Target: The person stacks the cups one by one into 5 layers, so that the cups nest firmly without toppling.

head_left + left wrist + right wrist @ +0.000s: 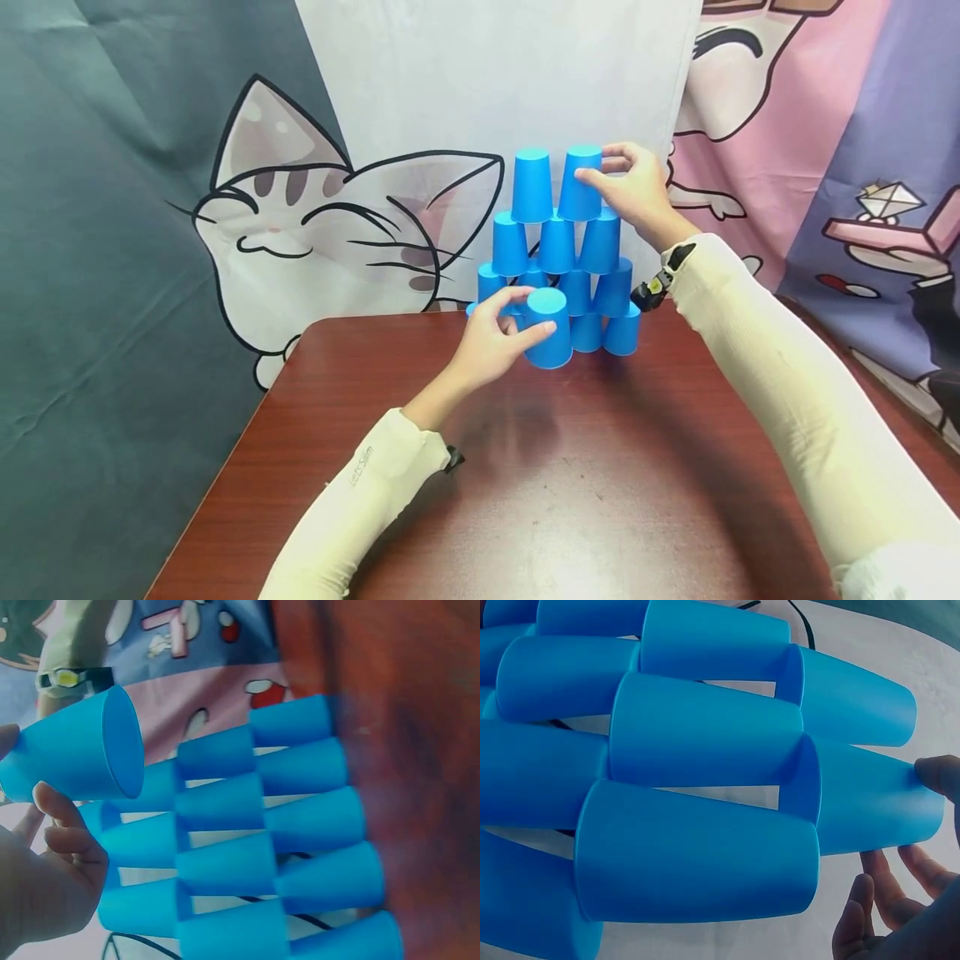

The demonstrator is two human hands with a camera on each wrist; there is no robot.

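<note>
Blue plastic cups, all mouth down, form a stepped pyramid (557, 246) at the table's back. My left hand (486, 337) pinches a loose blue cup (547, 329) between thumb and fingers, held up in front of the lower rows. In the left wrist view this cup (67, 754) is apart from the stack. My right hand (641, 190) grips the right cup (579, 200) of the top row near its closed end. That cup (877, 799) sits on the row below in the right wrist view, thumb on one side and fingers on the other. Another cup (532, 187) stands to its left.
The pyramid stands on a brown wooden table (570, 483), close to its back edge. Behind it hangs a cloth backdrop (495, 75) with cartoon cats. Both sleeves are cream, and a dark strap with a small device (654, 287) circles the right wrist.
</note>
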